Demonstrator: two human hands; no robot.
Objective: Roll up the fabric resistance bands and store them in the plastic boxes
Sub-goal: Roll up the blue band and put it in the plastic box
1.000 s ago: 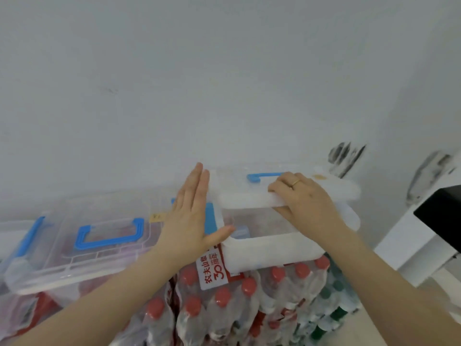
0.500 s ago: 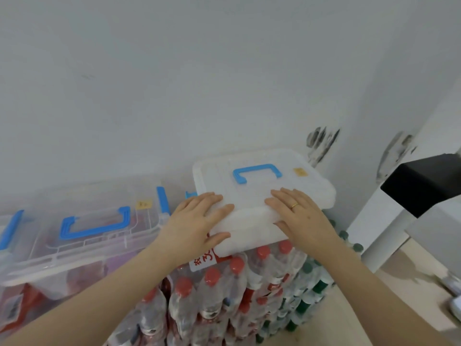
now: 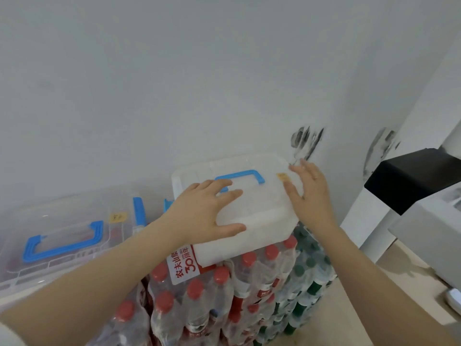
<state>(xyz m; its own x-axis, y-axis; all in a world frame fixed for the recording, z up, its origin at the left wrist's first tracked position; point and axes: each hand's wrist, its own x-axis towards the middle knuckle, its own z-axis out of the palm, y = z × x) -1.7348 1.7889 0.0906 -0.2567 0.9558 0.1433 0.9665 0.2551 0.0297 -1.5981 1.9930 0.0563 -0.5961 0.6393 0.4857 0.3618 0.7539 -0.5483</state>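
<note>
here, hands [image 3: 249, 206] on frosted, boxy plastic box [image 3: 259, 221]

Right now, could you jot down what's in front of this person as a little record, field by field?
setting: white wall, stacked packs of bottled water
box being handled: frosted plastic box, lid on, blue handle, resting on the bottles
left hand: fingers spread flat on the lid's near left part
right hand: fingers straight, against the box's right edge
other box: clear plastic box with blue handle, to the left
resistance bands: none in plain sight
</note>
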